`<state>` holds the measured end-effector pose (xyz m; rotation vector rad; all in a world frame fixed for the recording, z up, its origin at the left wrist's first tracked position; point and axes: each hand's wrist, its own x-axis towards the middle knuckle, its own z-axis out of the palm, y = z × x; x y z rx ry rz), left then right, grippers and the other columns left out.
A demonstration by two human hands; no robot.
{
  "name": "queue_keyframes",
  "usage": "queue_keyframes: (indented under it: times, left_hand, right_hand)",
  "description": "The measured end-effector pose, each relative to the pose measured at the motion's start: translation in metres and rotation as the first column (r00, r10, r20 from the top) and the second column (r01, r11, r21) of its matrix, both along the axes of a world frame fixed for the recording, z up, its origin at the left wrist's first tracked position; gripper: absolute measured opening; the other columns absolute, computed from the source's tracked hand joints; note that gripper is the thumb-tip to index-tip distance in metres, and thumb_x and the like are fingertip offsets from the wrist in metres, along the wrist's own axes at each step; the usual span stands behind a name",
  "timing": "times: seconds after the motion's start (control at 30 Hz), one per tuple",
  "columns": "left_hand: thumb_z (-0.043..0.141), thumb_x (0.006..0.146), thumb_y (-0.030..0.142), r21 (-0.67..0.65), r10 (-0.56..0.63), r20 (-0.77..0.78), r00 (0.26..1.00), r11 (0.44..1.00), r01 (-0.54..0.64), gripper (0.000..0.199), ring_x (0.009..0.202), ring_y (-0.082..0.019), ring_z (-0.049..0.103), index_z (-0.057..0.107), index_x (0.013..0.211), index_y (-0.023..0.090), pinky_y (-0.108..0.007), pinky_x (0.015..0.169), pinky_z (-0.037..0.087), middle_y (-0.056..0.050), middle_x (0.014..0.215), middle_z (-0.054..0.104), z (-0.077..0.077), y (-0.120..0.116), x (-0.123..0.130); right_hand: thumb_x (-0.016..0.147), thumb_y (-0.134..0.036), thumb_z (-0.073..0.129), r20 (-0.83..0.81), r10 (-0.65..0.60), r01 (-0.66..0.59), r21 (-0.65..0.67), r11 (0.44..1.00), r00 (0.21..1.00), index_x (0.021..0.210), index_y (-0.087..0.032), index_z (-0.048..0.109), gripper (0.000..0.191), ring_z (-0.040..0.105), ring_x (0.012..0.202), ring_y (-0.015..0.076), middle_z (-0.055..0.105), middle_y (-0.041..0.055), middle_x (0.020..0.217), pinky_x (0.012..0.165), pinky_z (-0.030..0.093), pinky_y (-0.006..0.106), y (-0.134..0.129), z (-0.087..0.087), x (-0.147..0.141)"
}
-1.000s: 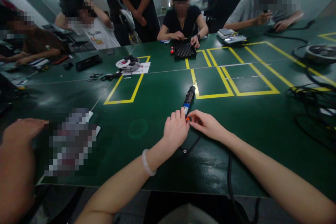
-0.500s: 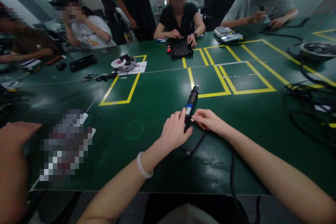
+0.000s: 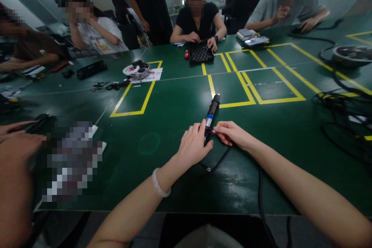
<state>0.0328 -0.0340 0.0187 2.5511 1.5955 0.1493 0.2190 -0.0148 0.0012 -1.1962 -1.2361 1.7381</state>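
Note:
A dark cylindrical tool [image 3: 214,107] with a blue band and a silver section lies on the green table [image 3: 162,128], its tip pointing away from me. My left hand [image 3: 194,142] is wrapped over the tool's near end and holds it against the table. At the tool's right side, my right hand [image 3: 231,133] pinches a small part with some red on it, too small to name. A thin black cable [image 3: 222,159] curves below my hands, with a round metal end showing. The tool's lower part is largely hidden by my left hand.
A coiled black cable [image 3: 343,112] lies at the right, near a round metal device [image 3: 353,55]. Across the table, a person works over a black tray [image 3: 201,53]. A white round device [image 3: 136,70] sits on paper. Another person's hand [image 3: 23,143] is at the left.
My right hand has shifted slightly at the tool's side, and more red shows by its fingertips. At the left, a dark object now shows by the other person's hand.

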Motion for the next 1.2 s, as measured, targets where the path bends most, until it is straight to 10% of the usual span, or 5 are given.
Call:
queue_keyframes:
  times: [0.33, 0.77, 1.2]
  left_hand:
    - [0.052, 0.091, 0.045, -0.009, 0.000, 0.003, 1.000, 1.000, 0.000, 0.073, 0.116, -0.029, 0.054, 0.028, 0.152, 0.015, -0.040, 0.092, 0.046, -0.015, 0.130, 0.053, 0.003, 0.000, 0.000]
    - [0.048, 0.093, 0.044, -0.014, -0.001, 0.010, 1.000, 1.000, 0.001, 0.070, 0.116, -0.028, 0.053, 0.027, 0.152, 0.013, -0.039, 0.092, 0.045, -0.015, 0.132, 0.052, 0.001, -0.002, 0.000]
    - [0.049, 0.093, 0.048, 0.003, -0.008, -0.001, 1.000, 1.000, 0.008, 0.073, 0.115, -0.027, 0.053, 0.025, 0.153, 0.015, -0.038, 0.092, 0.045, -0.014, 0.131, 0.051, -0.002, 0.000, -0.001]
  right_hand:
    - [0.082, -0.044, 0.066, 0.035, 0.011, -0.014, 0.067, 0.998, 0.999, 0.076, -0.018, 0.051, 0.031, 0.043, 0.034, 0.0058, 0.049, -0.0080, 0.046, 0.031, 0.029, 0.015, 0.000, -0.001, -0.001]
    - [0.086, -0.041, 0.068, 0.054, 0.324, -0.327, 0.239, 0.914, 0.944, 0.093, -0.018, 0.053, 0.029, 0.060, 0.065, 0.0110, 0.055, -0.0014, 0.077, 0.046, 0.053, 0.019, 0.001, 0.001, 0.010]
    - [0.093, -0.029, 0.058, 0.513, 0.159, -0.443, 0.499, 0.745, 0.843, 0.090, -0.020, 0.053, 0.011, 0.048, 0.059, 0.0101, 0.051, -0.0038, 0.068, 0.055, 0.043, 0.022, 0.002, 0.007, 0.014]
